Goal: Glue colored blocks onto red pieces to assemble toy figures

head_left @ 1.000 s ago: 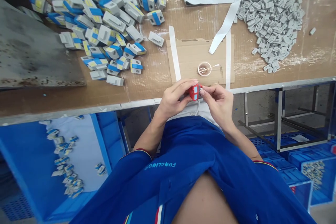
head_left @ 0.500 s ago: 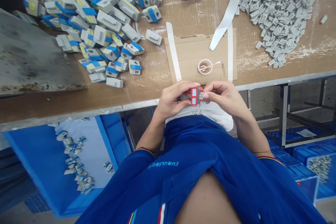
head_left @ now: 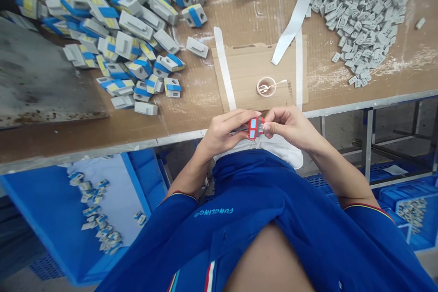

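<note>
My left hand point(head_left: 228, 131) is closed around a small red and grey toy block point(head_left: 253, 128) with two light blue windows, just in front of the table edge. At the block's right end, my right hand point(head_left: 285, 125) pinches a small grey piece point(head_left: 262, 127) between thumb and forefinger. The piece is up against the block; fingertips partly cover it, so I cannot tell whether it is seated. Beyond my hands, a small cup point(head_left: 266, 93) with a white stick point(head_left: 279, 83) in it rests on a taped cardboard sheet point(head_left: 253, 66).
Many white, blue and yellow toy blocks point(head_left: 137, 25) are heaped at the left beside a stained metal plate point(head_left: 44, 73). Small grey pieces point(head_left: 362, 13) form a pile at the right. A white cloth strip point(head_left: 294, 25) hangs over the cardboard. Blue bins point(head_left: 137, 182) stand below the table.
The small grey piece, clearly visible between my right fingers before, is now mostly covered by them at the block's end. My right forearm has swung outward a little, and the view has shifted slightly.
</note>
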`<state>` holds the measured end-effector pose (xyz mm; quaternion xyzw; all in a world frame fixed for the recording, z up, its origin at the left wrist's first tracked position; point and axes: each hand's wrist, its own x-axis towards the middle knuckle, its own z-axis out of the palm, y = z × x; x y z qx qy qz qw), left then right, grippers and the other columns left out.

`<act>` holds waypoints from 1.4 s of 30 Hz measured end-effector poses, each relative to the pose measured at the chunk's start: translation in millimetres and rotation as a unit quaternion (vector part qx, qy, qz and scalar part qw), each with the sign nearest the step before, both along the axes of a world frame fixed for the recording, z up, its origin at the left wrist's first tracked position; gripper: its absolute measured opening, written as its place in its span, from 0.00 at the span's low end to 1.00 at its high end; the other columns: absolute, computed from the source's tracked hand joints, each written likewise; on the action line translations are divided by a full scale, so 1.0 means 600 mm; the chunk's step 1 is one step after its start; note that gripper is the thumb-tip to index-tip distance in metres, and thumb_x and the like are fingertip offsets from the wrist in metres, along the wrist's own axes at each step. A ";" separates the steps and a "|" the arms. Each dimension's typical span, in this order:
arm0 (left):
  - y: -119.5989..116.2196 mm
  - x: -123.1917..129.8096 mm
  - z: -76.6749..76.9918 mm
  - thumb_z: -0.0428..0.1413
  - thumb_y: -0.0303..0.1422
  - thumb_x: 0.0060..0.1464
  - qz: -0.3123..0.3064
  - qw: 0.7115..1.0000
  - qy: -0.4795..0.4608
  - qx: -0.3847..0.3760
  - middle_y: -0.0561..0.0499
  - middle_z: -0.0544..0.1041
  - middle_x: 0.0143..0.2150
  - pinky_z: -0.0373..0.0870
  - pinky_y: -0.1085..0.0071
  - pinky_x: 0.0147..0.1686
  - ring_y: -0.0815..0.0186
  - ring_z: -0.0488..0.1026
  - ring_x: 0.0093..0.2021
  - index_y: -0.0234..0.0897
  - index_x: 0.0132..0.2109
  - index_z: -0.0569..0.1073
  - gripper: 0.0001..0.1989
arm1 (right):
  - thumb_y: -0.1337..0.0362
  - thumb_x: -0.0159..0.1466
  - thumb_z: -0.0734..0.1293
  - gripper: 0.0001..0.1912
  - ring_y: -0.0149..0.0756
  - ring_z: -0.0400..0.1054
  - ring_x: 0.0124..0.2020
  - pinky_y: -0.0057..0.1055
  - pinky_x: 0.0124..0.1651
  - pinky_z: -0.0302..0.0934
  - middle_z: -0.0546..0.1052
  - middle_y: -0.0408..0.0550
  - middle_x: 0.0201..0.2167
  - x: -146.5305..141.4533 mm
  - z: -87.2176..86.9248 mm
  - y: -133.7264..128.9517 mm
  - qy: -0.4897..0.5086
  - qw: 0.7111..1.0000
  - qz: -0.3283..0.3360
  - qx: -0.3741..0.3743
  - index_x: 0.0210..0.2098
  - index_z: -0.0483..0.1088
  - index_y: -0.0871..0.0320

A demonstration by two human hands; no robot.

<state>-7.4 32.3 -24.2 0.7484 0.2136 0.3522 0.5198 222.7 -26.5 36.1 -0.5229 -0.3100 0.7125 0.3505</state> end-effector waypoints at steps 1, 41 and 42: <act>0.000 0.000 0.000 0.71 0.38 0.63 -0.004 1.000 -0.010 -0.019 0.41 0.89 0.54 0.84 0.69 0.45 0.61 0.87 0.46 0.43 0.63 0.84 0.22 | 0.39 0.52 0.86 0.29 0.33 0.71 0.27 0.33 0.34 0.69 0.80 0.42 0.23 0.000 0.002 -0.002 0.004 1.000 -0.001 -0.003 0.27 0.78 0.56; 0.005 0.007 0.002 0.74 0.40 0.60 -0.041 0.997 -0.065 -0.001 0.42 0.86 0.58 0.84 0.70 0.52 0.61 0.86 0.54 0.50 0.71 0.78 0.34 | 0.64 0.74 0.73 0.05 0.34 0.74 0.35 0.31 0.39 0.67 0.80 0.43 0.35 -0.016 -0.019 -0.053 -0.270 0.908 -0.030 0.320 0.39 0.77 0.54; 0.002 0.007 0.002 0.74 0.38 0.61 -0.037 0.997 -0.062 -0.024 0.41 0.86 0.59 0.84 0.70 0.52 0.61 0.87 0.53 0.50 0.73 0.76 0.36 | 0.66 0.74 0.73 0.05 0.34 0.75 0.36 0.31 0.39 0.67 0.81 0.43 0.35 -0.017 -0.018 -0.053 -0.286 0.899 -0.029 0.329 0.39 0.77 0.54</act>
